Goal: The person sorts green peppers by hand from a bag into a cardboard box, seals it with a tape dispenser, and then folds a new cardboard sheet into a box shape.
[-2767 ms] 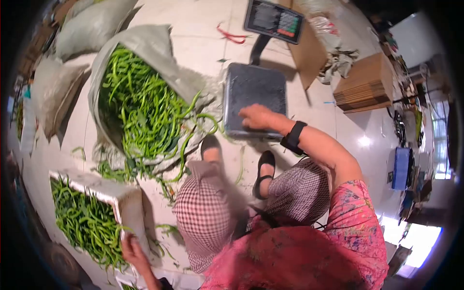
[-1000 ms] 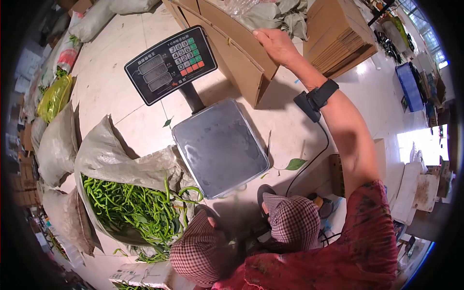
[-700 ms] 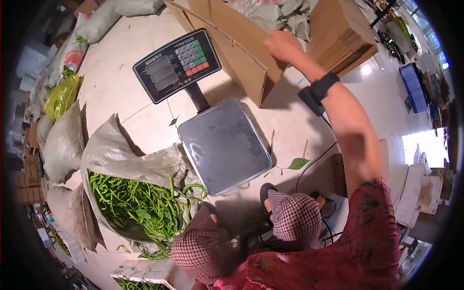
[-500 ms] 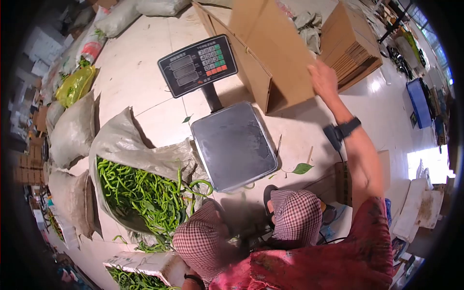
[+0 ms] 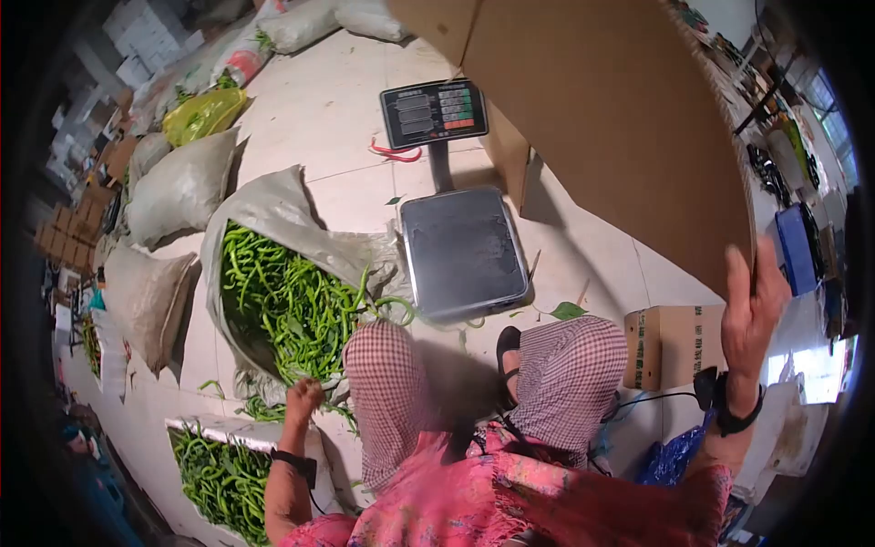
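Note:
My right hand point(image 5: 755, 296) grips the lower right edge of a large brown cardboard piece point(image 5: 611, 118), raised at the upper right. Fingers curled, my left hand point(image 5: 305, 397) is above the floor beside the lower end of a grey sack point(image 5: 264, 205) that lies open with green peppers point(image 5: 296, 301) spilling out; whether it holds anything is too small to tell. Between the sack and the cardboard stands a scale with a grey platform point(image 5: 465, 251) and a black display point(image 5: 435, 113). A white box of green peppers point(image 5: 219, 474) sits below my left hand.
Closed sacks point(image 5: 150, 301) line the left side, with a yellow bag point(image 5: 205, 116) behind them. A small cardboard box point(image 5: 676, 346) stands right of my knees. Blue plastic point(image 5: 670, 456) lies near my right arm. A leaf point(image 5: 568, 311) is on the floor.
The cardboard has been lifted and brought closer by my right hand, which moved right and down. My left hand has come up into view beside the sack. The view has shifted.

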The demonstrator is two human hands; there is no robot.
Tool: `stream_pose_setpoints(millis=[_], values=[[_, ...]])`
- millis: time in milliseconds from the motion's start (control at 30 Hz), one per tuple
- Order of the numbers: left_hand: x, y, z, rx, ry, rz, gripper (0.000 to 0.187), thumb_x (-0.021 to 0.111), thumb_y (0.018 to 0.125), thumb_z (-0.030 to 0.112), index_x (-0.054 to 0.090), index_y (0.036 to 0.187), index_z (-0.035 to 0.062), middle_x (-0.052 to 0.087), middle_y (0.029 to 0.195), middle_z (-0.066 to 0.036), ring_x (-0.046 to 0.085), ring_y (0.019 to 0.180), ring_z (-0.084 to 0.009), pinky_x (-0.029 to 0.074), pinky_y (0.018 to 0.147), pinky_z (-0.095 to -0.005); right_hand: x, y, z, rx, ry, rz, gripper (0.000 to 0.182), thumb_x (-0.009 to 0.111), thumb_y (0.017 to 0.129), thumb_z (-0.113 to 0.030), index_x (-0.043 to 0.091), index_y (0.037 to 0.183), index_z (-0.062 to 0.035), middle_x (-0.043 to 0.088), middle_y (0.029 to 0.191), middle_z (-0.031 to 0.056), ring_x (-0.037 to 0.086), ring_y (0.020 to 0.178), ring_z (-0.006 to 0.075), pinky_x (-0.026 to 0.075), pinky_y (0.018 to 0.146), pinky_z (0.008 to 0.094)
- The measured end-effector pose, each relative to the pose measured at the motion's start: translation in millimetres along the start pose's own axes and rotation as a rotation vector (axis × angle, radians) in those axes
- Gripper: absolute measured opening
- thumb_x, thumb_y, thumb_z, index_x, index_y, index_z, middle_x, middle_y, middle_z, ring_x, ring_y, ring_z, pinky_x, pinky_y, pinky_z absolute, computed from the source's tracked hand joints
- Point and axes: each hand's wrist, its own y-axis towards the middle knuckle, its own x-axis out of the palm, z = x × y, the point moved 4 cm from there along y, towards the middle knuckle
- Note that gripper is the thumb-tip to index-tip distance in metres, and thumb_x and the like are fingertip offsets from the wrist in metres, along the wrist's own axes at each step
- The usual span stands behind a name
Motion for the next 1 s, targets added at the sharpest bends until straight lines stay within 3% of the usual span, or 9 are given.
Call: stream_pose_setpoints(millis=[100,167,233,367,533,733,833,900,1000], values=[[15.4,-31.9,129.9,0.190,-0.003,0.184,0.020,0.060,0.092,0.016,0.062,0.106,0.0025,0.058,0.073,0.001,0.051,0.063,-0.0080,0.040,0.057,-0.0221,-14.5,-19.0,-43.7,-0.095,-0.005,-0.083,0.011,0.058,0.087,0.000,0.060,0.097,0.0033,0.058,0.077,0.0141,0.055,0.067,0.0276,0.043,0.063,0.0325],[25.5,-55.7,195.6,0.315,-0.027,0.156,0.024,0.059,0.094,0.020,0.061,0.112,0.0030,0.061,0.078,-0.001,0.055,0.068,-0.0084,0.042,0.064,-0.0220,-13.5,-27.8,-59.0,-0.172,0.048,-0.130,0.012,0.060,0.085,0.002,0.061,0.097,0.0037,0.060,0.079,0.0153,0.058,0.069,0.0307,0.044,0.064,0.0336],[35.4,-69.3,232.0,0.328,-0.044,0.072,0.031,0.057,0.097,0.021,0.057,0.121,0.0022,0.063,0.090,-0.003,0.058,0.080,-0.0096,0.048,0.076,-0.0238,-8.1,-33.0,-60.4,-0.127,0.101,-0.263,0.013,0.061,0.082,0.003,0.061,0.095,0.0042,0.062,0.081,0.0178,0.062,0.072,0.0315,0.047,0.066,0.0361],[63.9,-77.1,279.7,0.443,-0.126,0.117,0.038,0.055,0.099,0.024,0.052,0.130,0.0024,0.061,0.113,-0.009,0.060,0.099,-0.0136,0.050,0.081,-0.0264,31.1,-50.7,-62.7,-0.183,0.201,-0.441,0.012,0.063,0.080,0.001,0.060,0.091,0.0024,0.062,0.080,0.0180,0.060,0.072,0.0365,0.047,0.065,0.0410],[108.5,-46.8,293.3,0.441,-0.189,0.060,0.045,0.054,0.099,0.031,0.050,0.134,0.0032,0.059,0.121,-0.010,0.060,0.105,-0.0164,0.050,0.086,-0.0297,100.3,-84.8,-50.4,-0.270,0.182,-0.553,0.011,0.064,0.082,-0.004,0.056,0.087,0.0005,0.059,0.077,0.0177,0.059,0.073,0.0368,0.046,0.064,0.0442],[132.3,-8.1,318.9,0.481,-0.246,0.115,0.082,0.055,0.093,0.053,0.023,0.151,0.0052,0.031,0.150,-0.014,0.038,0.133,-0.0269,0.040,0.101,-0.0397,103.9,-112.7,-46.3,-0.302,0.253,-0.768,0.016,0.066,0.077,-0.008,0.054,0.086,-0.0012,0.057,0.078,0.0171,0.056,0.073,0.0373,0.046,0.065,0.0454],[138.8,3.1,328.8,0.484,-0.226,0.110,0.084,0.055,0.092,0.054,0.020,0.152,0.0059,0.028,0.151,-0.013,0.035,0.135,-0.0259,0.040,0.101,-0.0398,106.8,-124.2,-48.9,-0.340,0.188,-0.825,0.019,0.067,0.074,-0.008,0.055,0.087,-0.0008,0.058,0.081,0.0172,0.057,0.075,0.0370,0.047,0.066,0.0450],[133.7,4.2,324.3,0.461,-0.153,0.132,0.081,0.055,0.093,0.055,0.025,0.151,0.0055,0.035,0.148,-0.014,0.041,0.131,-0.0260,0.040,0.101,-0.0392,109.5,-122.0,-44.8,-0.333,0.179,-0.878,0.025,0.068,0.072,-0.008,0.056,0.091,0.0001,0.058,0.084,0.0174,0.058,0.079,0.0369,0.048,0.068,0.0436],[94.4,-4.3,315.6,0.313,0.169,-0.211,0.073,0.055,0.094,0.051,0.037,0.146,0.0034,0.051,0.138,-0.017,0.054,0.121,-0.0247,0.043,0.099,-0.0376,113.6,-113.7,-39.3,-0.293,0.264,-0.890,0.029,0.068,0.071,-0.006,0.056,0.096,-0.0002,0.059,0.087,0.0171,0.058,0.084,0.0367,0.049,0.070,0.0415]])
